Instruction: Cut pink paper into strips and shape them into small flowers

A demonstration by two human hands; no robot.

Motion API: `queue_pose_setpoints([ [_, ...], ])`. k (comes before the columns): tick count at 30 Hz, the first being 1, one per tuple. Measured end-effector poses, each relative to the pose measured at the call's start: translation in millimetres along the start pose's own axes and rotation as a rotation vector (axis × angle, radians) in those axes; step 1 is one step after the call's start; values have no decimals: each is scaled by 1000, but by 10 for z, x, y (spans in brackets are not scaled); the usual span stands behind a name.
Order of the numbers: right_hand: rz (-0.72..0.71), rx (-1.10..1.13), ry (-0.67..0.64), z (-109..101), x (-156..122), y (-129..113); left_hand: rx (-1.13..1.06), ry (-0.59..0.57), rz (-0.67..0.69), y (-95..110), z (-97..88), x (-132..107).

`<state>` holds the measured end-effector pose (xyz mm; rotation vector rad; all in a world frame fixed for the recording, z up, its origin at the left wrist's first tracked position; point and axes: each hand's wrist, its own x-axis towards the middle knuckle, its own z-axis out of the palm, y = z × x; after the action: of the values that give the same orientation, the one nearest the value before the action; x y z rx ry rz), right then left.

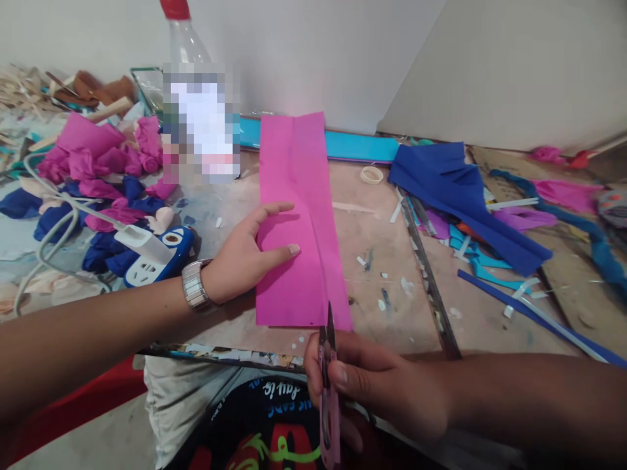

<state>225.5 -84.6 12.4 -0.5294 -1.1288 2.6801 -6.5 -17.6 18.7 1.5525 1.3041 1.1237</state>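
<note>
A long pink paper sheet (298, 215) with a lengthwise crease lies on the worn wooden table (386, 261). My left hand (245, 254), wearing a metal watch, rests flat on the sheet's left part with fingers stretched out. My right hand (367, 385) is closed round pink-handled scissors (329, 385). Their blades point up at the sheet's near edge, close to the crease.
A clear bottle with a red cap (196, 98) stands at the back left. Crumpled pink and blue paper (98, 176), a white charger on a power strip (151, 251) and a cable lie left. Blue paper (465, 202), strips, scraps and a tape roll (371, 174) lie right.
</note>
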Motion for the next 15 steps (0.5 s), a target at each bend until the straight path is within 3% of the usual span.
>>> queue_pose_setpoints([
  [15, 39, 40, 53, 18, -22, 12, -14, 16, 15, 15, -8, -6],
])
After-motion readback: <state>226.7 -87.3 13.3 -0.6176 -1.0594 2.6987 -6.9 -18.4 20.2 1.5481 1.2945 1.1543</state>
